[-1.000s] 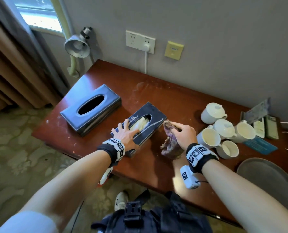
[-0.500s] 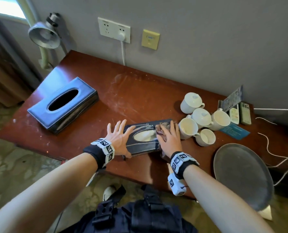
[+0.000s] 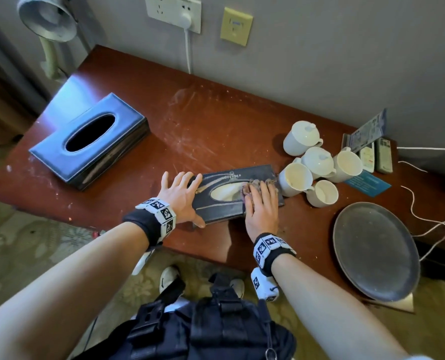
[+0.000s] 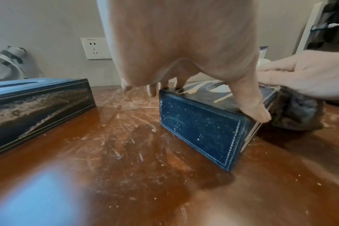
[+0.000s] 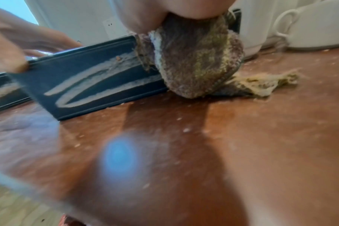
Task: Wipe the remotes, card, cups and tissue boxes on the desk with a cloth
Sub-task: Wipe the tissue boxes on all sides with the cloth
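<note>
A small dark tissue box (image 3: 224, 203) lies near the desk's front edge. My left hand (image 3: 179, 196) rests spread on its left end, with the thumb (image 4: 255, 110) against the front corner. My right hand (image 3: 261, 206) lies flat on the right part of the lid and presses a brownish cloth (image 3: 257, 182) onto it. The cloth (image 5: 195, 61) hangs down over the box's front side (image 5: 91, 85), which shows pale wipe streaks. A larger blue tissue box (image 3: 91, 140) stands at the left. Several white cups (image 3: 318, 161) cluster right of the small box. Behind them lie two remotes (image 3: 383, 155) and a blue card (image 3: 368, 183).
A grey oval tray (image 3: 376, 250) overhangs the desk's front right corner. White cables (image 3: 421, 203) trail at the right edge. A leaflet (image 3: 367, 131) leans on the wall. A lamp (image 3: 47, 19) stands at the far left. The dusty red-brown desk (image 3: 203, 126) shows bare between the boxes.
The small box has turned from a slant to lie along the front edge. My right hand has moved from the desk beside it onto its lid, bringing the cloth.
</note>
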